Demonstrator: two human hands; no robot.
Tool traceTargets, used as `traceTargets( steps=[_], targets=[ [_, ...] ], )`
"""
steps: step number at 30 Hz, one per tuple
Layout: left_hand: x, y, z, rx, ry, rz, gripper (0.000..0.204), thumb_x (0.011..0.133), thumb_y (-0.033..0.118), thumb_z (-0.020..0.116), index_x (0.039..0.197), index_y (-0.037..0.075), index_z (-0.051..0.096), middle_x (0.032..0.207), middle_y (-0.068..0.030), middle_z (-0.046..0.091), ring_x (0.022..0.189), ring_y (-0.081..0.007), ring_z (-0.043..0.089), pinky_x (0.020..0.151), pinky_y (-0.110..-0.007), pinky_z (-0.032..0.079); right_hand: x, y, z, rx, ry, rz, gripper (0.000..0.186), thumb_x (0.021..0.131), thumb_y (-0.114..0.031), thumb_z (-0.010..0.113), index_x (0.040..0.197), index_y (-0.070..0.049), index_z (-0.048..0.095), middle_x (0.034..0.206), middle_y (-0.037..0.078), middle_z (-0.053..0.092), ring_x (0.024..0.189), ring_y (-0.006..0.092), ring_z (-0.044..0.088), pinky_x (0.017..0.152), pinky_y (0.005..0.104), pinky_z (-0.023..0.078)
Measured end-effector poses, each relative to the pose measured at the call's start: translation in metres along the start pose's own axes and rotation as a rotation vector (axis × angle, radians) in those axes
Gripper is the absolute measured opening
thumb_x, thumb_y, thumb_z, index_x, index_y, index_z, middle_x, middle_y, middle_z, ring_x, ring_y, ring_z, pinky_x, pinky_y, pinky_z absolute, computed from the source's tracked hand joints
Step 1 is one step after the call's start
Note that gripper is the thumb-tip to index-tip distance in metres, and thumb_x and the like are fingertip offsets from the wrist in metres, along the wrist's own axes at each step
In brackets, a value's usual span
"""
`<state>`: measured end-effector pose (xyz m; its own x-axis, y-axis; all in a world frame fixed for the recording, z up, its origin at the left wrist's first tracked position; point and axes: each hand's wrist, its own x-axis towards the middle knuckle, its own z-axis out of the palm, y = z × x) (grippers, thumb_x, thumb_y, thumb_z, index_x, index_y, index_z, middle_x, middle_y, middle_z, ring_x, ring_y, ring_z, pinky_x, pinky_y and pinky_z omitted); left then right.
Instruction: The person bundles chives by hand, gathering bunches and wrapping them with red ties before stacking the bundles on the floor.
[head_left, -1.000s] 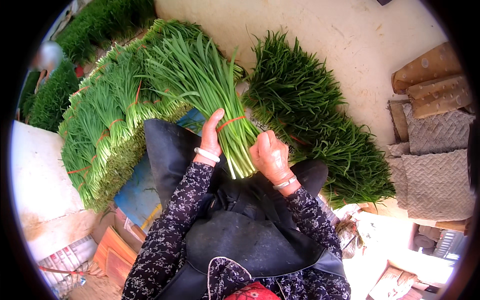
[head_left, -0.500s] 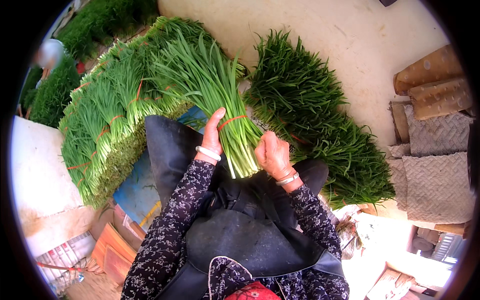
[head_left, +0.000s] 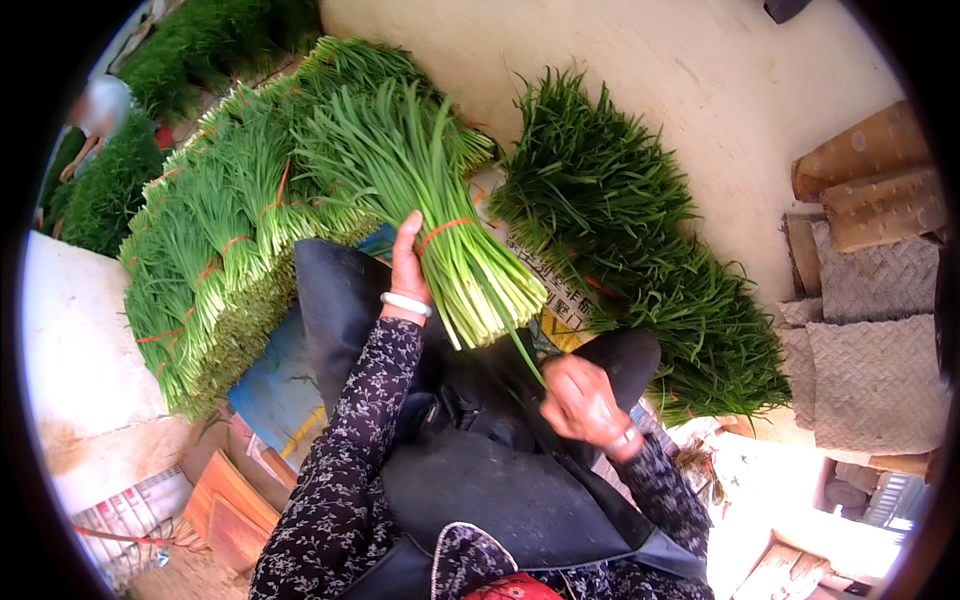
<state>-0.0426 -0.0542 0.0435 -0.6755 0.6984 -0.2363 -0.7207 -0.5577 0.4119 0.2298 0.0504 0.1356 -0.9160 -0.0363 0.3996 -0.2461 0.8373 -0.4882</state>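
Fat bundle of green chives (head_left: 420,200), long smooth blades fanned out up top, pale cut stems packed tight at the bottom, cinched by an orange rubber band (head_left: 443,229). Gripped by the left hand (head_left: 408,262), fingers wrapped closed around the banded part, white bracelet at the wrist. One stray stem (head_left: 524,352) dangling down toward the right hand (head_left: 583,402), fingers curled loosely just below it; can't tell if actually pinching it. Left of the fingers, stacked banded bundles (head_left: 215,260). Right of them, loose darker greens (head_left: 640,250). Underneath, black apron (head_left: 500,490).
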Motion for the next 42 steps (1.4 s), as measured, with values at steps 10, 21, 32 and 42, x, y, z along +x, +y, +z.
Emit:
traceTargets(
  steps=[10,21,32,42],
  targets=[
    [0.02,0.099,-0.006,0.008,-0.109,0.382,0.064,0.091,0.055,0.055,0.124,0.0,0.057,0.113,-0.0158,0.067,0.098,-0.0275,0.066,0.087,-0.04,0.056,-0.037,0.011,-0.029,-0.378,-0.509,0.459,0.022,0.079,-0.023,0.07,0.088,-0.006,0.058,0.077,0.013,0.062,0.066,0.0311,0.065,0.058,0.0389,0.052],
    [-0.029,0.071,-0.012,0.224,-0.098,0.236,0.08,0.084,0.058,0.057,0.136,-0.002,0.046,0.121,-0.0225,0.061,0.108,-0.0375,0.062,0.094,-0.051,0.052,0.13,-0.006,0.011,0.335,-0.212,0.461,0.071,0.086,-0.028,0.071,0.142,-0.001,0.037,0.133,0.021,0.052,0.122,0.0364,0.053,0.105,0.0425,0.041],
    [-0.024,0.029,0.033,0.273,-0.304,-0.043,0.069,0.077,0.044,0.067,0.127,-0.002,0.055,0.117,-0.0161,0.066,0.103,-0.0294,0.065,0.092,-0.042,0.053,0.123,0.035,-0.024,0.856,0.177,0.519,0.069,0.088,-0.022,0.072,0.143,0.001,0.036,0.132,0.016,0.053,0.122,0.0242,0.052,0.102,0.0372,0.044],
    [-0.011,0.01,0.03,0.189,-0.277,0.15,0.067,0.084,0.051,0.064,0.129,0.002,0.053,0.121,-0.013,0.064,0.105,-0.0281,0.064,0.093,-0.043,0.053,0.059,-0.01,-0.028,0.128,0.135,0.425,0.027,0.082,-0.016,0.075,0.099,-0.002,0.061,0.08,0.008,0.06,0.07,0.0164,0.06,0.064,0.0312,0.051]
  ],
)
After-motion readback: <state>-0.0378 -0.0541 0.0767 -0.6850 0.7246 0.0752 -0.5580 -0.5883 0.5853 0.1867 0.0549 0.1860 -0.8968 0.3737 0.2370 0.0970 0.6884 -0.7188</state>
